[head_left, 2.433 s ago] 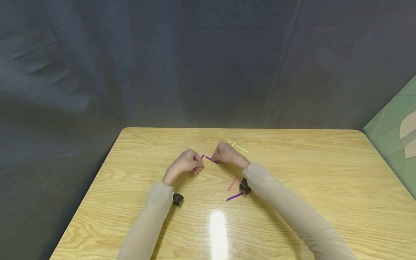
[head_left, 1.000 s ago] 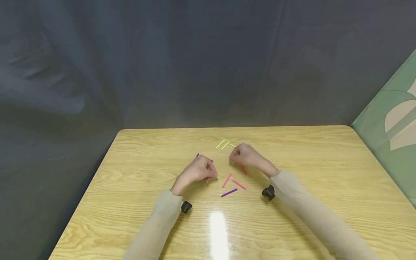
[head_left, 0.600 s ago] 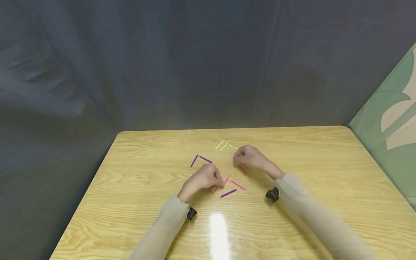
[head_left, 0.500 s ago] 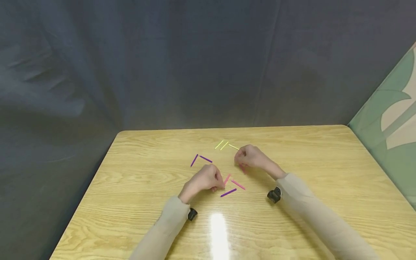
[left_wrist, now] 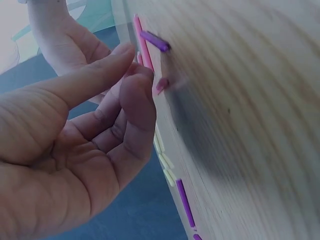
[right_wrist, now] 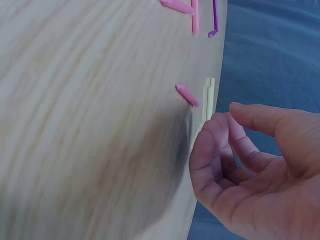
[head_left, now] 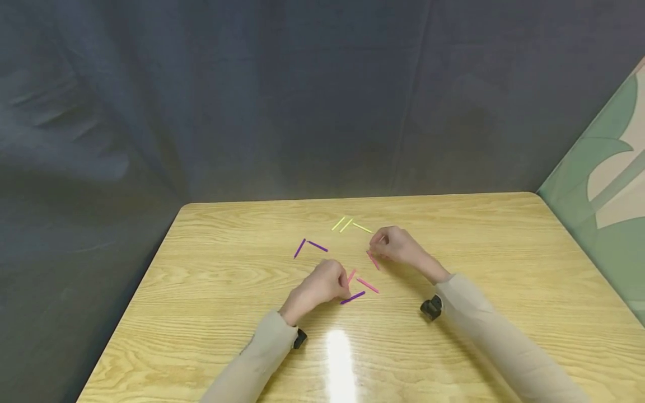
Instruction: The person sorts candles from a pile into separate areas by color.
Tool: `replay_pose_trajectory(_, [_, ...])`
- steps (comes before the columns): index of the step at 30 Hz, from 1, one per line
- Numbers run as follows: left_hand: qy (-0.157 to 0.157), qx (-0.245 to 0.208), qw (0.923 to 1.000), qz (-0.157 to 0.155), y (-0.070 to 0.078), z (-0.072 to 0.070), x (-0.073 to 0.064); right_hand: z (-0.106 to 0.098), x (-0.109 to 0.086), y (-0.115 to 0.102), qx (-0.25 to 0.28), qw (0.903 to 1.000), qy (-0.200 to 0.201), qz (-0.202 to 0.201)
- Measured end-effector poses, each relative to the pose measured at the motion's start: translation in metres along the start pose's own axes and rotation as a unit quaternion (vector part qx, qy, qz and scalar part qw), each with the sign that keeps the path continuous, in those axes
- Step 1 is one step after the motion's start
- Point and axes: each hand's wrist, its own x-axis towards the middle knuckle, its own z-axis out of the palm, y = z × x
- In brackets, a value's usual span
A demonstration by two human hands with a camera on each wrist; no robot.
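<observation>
My left hand (head_left: 325, 281) is low over the table, its fingertips beside the left end of a thin purple stick (head_left: 355, 296). In the left wrist view, thumb and index finger lie loosely bent with a gap between them and nothing visible in it; the purple stick (left_wrist: 156, 41) is just beyond. Two pink sticks, one slanting (head_left: 351, 276) and one farther right (head_left: 368, 285), lie beside this hand. My right hand (head_left: 397, 245) hovers near a third pink stick (head_left: 373, 260). Its fingers are loosely curled, thumb apart, holding nothing in the right wrist view (right_wrist: 187, 95).
Farther back, three yellow sticks, one of them rightmost (head_left: 362, 228), lie close together. Two purple sticks (head_left: 318, 246) form an angle on the left. The wooden table (head_left: 227, 235) ends at a dark curtain (head_left: 302, 112); a green patterned panel (head_left: 610, 151) stands at right.
My left hand has moved from the two angled purple sticks towards me and right, to the nearer purple stick. My right hand has left those sticks and shifted right, lately drawing off the third pink stick.
</observation>
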Motion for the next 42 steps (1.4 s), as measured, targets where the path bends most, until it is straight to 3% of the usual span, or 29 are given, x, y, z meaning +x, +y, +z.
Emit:
replay_pose_trajectory(12, [0.010,0.075,0.9971,0.000,0.003,0.008,-0.004,0.003,0.000,0.004,0.027,0.9982,-0.049,0.018])
replay_pose_trajectory(20, [-0.003,0.079,0.9966,-0.021,0.005,0.011,-0.005,0.001,0.001,0.006,0.048,0.9962,-0.065,0.032])
replay_pose_trajectory(31, [-0.011,0.084,0.9963,-0.014,0.007,0.013,-0.004,-0.001,0.000,0.006,0.036,0.9968,-0.064,0.031])
replay_pose_trajectory(38, [0.003,0.094,0.9955,0.010,0.006,0.014,-0.005,0.000,-0.001,0.007,0.047,0.9967,-0.061,0.026])
replay_pose_trajectory(42, [0.007,0.094,0.9955,0.009,0.006,0.013,-0.005,0.000,0.001,0.006,0.045,0.9966,-0.060,0.034])
